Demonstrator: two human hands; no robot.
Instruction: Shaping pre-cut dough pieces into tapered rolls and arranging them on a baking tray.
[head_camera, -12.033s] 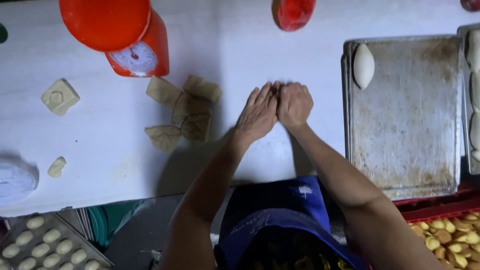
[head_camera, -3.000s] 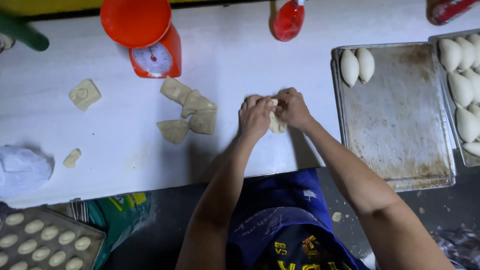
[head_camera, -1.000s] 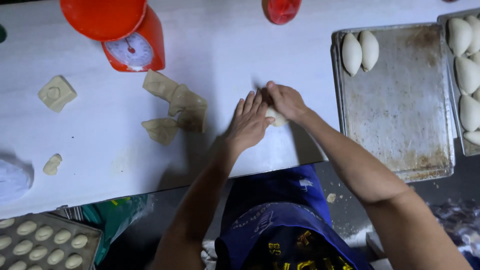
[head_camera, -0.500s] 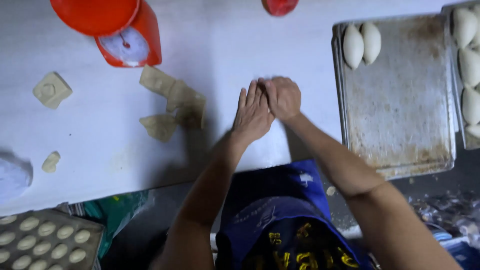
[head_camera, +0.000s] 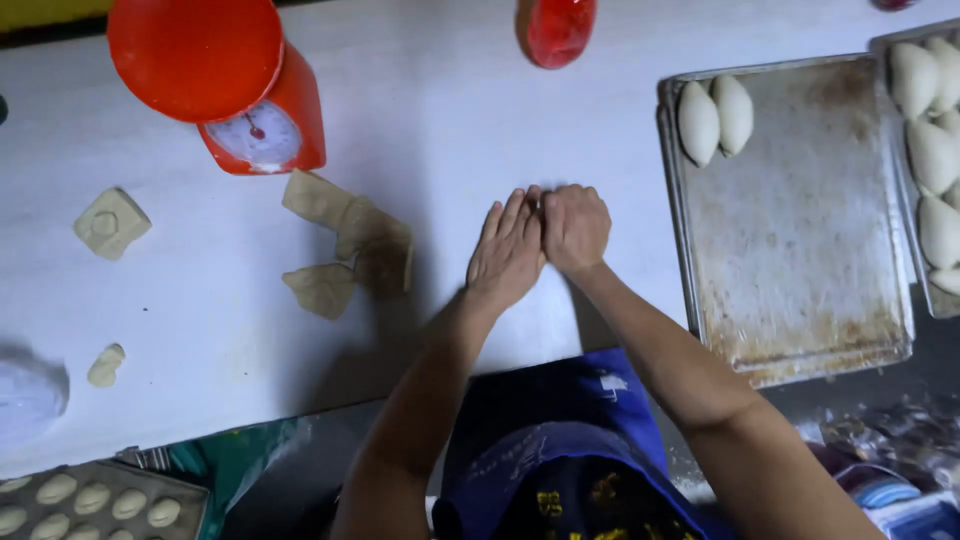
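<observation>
My left hand (head_camera: 510, 250) and my right hand (head_camera: 575, 228) press side by side on the white table (head_camera: 450, 130). The left lies flat with its fingers stretched out. The right is curled into a loose fist. The dough piece they hold between them is hidden under the palms. To the right lies a worn metal tray (head_camera: 800, 250) with two shaped oval dough pieces (head_camera: 715, 118) at its far left corner. Flat cut dough squares (head_camera: 350, 235) lie left of my hands.
A red kitchen scale (head_camera: 250, 110) stands at the back left and a red bottle (head_camera: 560, 30) at the back. More dough bits (head_camera: 112, 222) lie far left. A second tray holds several shaped dough ovals (head_camera: 935, 155) at the right edge. A tray of small dough rounds (head_camera: 90, 500) sits below left.
The dough seen between my hands earlier is now covered by them. A second shaped piece has appeared on the tray since the earliest frame. My hands stay in the same spot.
</observation>
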